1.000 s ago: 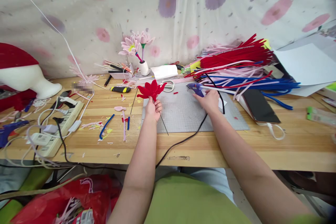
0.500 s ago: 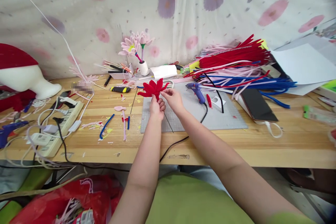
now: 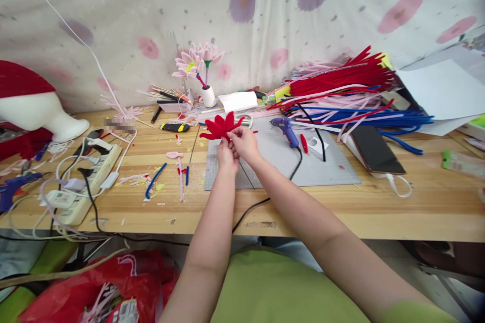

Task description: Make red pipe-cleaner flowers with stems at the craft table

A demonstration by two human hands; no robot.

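A red chenille flower (image 3: 220, 126) with pointed petals is held over the grey cutting mat (image 3: 333, 174). My left hand (image 3: 226, 155) is closed around the base of the flower, and a thin dark stem (image 3: 248, 176) slants out below it. Across the left fingers, my right hand (image 3: 245, 143) pinches at the underside of the petals. A short red tip (image 3: 255, 131) pokes out beyond the right hand; whether it belongs to the flower is unclear. On the mat to the right lie a purple glue gun (image 3: 286, 131) and a small red petal (image 3: 303, 143).
A yellow-black utility knife (image 3: 175, 127), blue and pink offcuts (image 3: 155, 180) and a power strip (image 3: 93, 181) lie left. Pink flowers stand in a white vase (image 3: 208, 96). Pipe cleaners (image 3: 341, 81) pile at back right, near a phone (image 3: 379, 149). A black cord (image 3: 250, 207) crosses the front.
My right hand has moved slightly left and closer over the left hand at the flower's base. A red tip now shows behind it. The whole view has shifted a little.
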